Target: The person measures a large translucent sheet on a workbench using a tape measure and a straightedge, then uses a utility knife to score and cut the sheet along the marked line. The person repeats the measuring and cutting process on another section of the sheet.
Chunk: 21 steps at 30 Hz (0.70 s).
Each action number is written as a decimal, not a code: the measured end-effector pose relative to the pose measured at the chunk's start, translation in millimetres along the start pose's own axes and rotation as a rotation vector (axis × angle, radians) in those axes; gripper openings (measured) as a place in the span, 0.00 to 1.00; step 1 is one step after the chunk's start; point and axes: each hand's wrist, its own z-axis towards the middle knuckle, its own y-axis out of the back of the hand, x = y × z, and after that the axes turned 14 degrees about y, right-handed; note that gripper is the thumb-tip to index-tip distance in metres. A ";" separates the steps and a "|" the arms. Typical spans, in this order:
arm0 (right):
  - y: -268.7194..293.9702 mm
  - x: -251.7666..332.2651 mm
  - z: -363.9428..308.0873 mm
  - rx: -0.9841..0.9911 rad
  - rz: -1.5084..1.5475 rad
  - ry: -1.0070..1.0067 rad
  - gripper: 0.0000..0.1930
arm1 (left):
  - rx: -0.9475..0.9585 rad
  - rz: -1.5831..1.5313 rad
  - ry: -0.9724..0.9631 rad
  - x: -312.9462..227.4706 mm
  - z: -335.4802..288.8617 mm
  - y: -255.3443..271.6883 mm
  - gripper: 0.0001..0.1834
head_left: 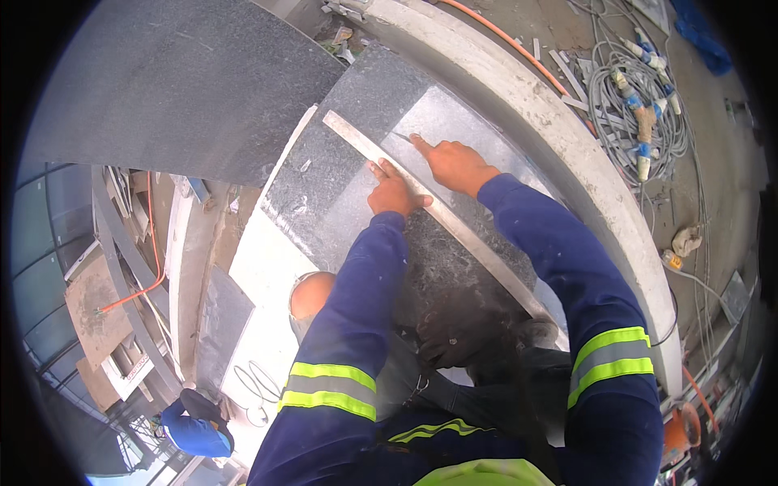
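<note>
Bright yellow-green fabric (486,473) fills the foreground at the lower edge, below a worker bent over a dark gray slab (320,178). Across that slab lies a long, pale straightedge (466,235), running diagonally from upper left down toward the worker's legs. Fingers spread, the left hand (392,193) presses down on the bar, its thumb set apart from the other fingers and resting on it. Just beyond the bar, the right hand (454,164) is closed around a thin, pointed tool (401,136), index finger extended along it, the tip over a paler patch (458,117) of the slab. Navy sleeves (328,243) with yellow-green and silver bands cover both arms. Beyond the slab, a rough concrete curb (519,81) curves down to the right; past it lie an orange hose (519,47) and a tangled coil of gray cable (640,130) with blue-and-white connectors. At upper left stretches a larger dark panel (186,81), while at lower left another person (198,433), in blue, is bent low.
</note>
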 end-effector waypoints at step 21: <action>-38.4 20.9 148.7 -0.127 -0.032 -0.086 0.33 | -0.110 -0.123 -0.073 3.3 44.3 -47.0 0.52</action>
